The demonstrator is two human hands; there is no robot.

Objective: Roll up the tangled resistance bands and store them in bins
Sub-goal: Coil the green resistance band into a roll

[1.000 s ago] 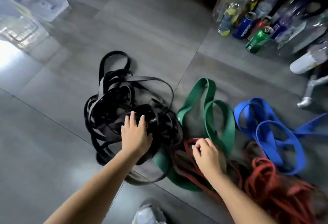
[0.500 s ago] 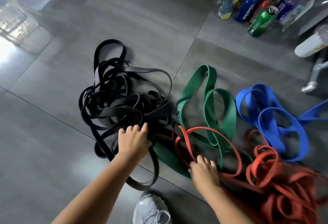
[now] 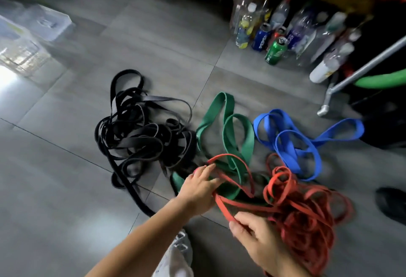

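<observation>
Four tangles of resistance bands lie on the grey tiled floor: black bands (image 3: 140,136) at the left, a wide green band (image 3: 232,136) in the middle, a blue band (image 3: 292,142) to the right, and thin red bands (image 3: 305,213) heaped at the lower right. My left hand (image 3: 198,188) reaches over the green band and touches a red loop (image 3: 239,164) with straight fingers. My right hand (image 3: 257,237) pinches a strand of the same red band near the heap. Clear plastic bins (image 3: 24,41) stand at the far left.
Several plastic bottles and drink cans (image 3: 274,35) stand along the far wall. A metal stand leg (image 3: 329,94) slants at the right, with a green hoop behind it. A white shoe (image 3: 180,252) shows at the bottom and a dark shoe (image 3: 393,202) at the right edge.
My left hand left the black tangle and moved right to the red loop. My right hand pulled a red strand back toward me. The view tilted up.
</observation>
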